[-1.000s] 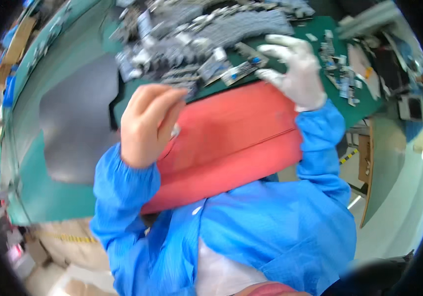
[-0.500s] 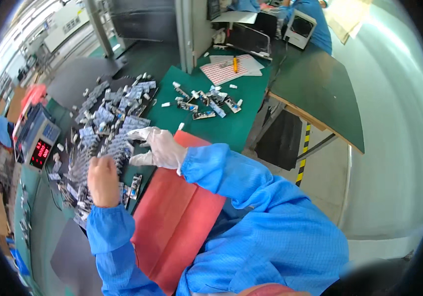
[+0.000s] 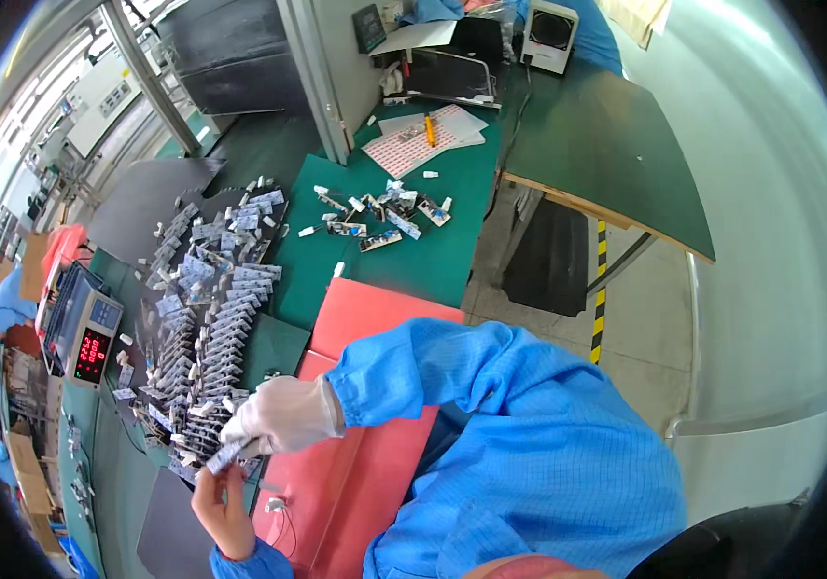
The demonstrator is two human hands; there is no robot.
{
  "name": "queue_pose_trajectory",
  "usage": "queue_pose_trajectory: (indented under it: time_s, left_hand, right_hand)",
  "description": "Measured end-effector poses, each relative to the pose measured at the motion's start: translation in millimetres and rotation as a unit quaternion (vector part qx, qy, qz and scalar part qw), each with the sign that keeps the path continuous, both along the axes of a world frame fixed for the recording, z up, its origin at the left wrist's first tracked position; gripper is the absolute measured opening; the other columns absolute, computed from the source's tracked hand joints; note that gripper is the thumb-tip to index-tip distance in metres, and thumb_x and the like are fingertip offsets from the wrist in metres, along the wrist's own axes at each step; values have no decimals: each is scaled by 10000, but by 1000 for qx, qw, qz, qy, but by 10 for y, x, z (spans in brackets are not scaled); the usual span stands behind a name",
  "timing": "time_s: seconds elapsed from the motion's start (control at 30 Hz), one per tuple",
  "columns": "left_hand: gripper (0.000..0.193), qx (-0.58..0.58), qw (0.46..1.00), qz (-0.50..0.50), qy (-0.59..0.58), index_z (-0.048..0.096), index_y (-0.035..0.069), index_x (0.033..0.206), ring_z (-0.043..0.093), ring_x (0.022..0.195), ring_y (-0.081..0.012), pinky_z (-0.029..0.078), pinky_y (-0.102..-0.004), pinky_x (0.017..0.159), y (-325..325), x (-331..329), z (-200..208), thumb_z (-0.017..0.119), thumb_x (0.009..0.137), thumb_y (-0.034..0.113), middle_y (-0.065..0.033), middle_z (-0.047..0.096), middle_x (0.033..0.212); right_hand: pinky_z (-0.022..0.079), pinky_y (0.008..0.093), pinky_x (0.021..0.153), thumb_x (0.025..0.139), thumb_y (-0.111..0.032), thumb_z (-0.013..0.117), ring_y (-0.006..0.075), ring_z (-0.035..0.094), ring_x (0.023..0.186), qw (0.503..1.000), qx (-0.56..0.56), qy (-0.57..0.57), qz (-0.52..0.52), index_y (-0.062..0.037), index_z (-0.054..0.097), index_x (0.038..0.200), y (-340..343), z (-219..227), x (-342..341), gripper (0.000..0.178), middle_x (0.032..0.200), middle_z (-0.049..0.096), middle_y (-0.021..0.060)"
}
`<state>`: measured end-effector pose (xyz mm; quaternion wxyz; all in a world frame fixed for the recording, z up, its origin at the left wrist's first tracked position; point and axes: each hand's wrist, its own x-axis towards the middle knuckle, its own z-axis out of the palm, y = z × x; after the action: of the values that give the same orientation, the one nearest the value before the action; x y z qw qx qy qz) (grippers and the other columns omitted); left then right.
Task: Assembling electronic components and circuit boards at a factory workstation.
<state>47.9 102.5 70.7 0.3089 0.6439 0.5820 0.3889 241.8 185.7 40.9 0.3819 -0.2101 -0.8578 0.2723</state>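
Small board [image 3: 226, 457]: between the two hands, slanting from about 7 to 1 o'clock; the places below are read from it, with 12 at the top of the view.
Left hand [image 3: 223, 509]: bare, at 6 o'clock, its thumb and index finger pinching the lower end; a light hold by the edges looks safer than pressing on the parts.
Right hand [image 3: 286, 415]: white-gloved, at 2 o'clock, fingers closed about the upper end; their exact contact is partly hidden.
Shared hold: with both sets of fingers grasping one slim piece, they should pull in line, without twisting, and neither should let go until the other is firm.
Board rows [image 3: 225, 333]: at 12 o'clock, close-packed on the green worktop [image 3: 302, 289]; raised wrists would spare the neighbours a knock.
Pale connector [image 3: 276, 505]: between 4 and 5 o'clock, on the red sheet [image 3: 389, 317]; its thin wire could snag the left cuff, so give it room.
Loose boards [image 3: 384, 217]: at 1 o'clock, jumbled, well apart from both hands.
Scale [image 3: 95, 333]: between 10 and 11 o'clock, beyond the rows, display lit red.
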Motion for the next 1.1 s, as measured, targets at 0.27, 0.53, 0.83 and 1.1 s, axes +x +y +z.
queue_pose_trajectory:
  time_s: [0.27, 0.53, 0.83, 1.1]
  left_hand:
    - [21, 144, 971, 89, 170, 558, -41, 837, 538, 693, -159, 436, -275, 632, -438, -250, -368, 543, 846, -29, -78, 570, 761]
    - [68, 136, 978, 132, 92, 589, -47, 890, 539, 716, -146, 441, -253, 653, -498, -264, -647, 531, 872, -17, -71, 577, 789]
    - [106, 61, 993, 96, -43, 560, -46, 911, 542, 727, -132, 421, -232, 674, -545, -306, -767, 484, 846, -82, -67, 572, 783]
    - [157, 112, 987, 119, -10, 565, -49, 933, 538, 811, -176, 420, -257, 686, -538, -294, -740, 473, 808, -73, -108, 544, 939]
  right_hand:
    - [516, 316, 507, 925, -377, 490, 192, 634, 551, 951, -239, -10, 196, -22, 641, 856, -103, -35, -249, 392, 654, 636, 95]
    - [548, 291, 574, 938, -331, 482, 155, 637, 673, 810, -489, 33, 321, 12, 588, 972, -41, -69, -157, 361, 824, 640, 118]
    - [503, 251, 707, 792, -79, 693, 110, 620, 785, 888, -351, 62, 291, -21, 604, 1116, 45, -121, -142, 341, 986, 657, 71]
    - [491, 269, 670, 745, -183, 747, 125, 606, 768, 880, -371, 98, 278, -43, 620, 1101, 12, -290, -229, 403, 992, 658, 67]
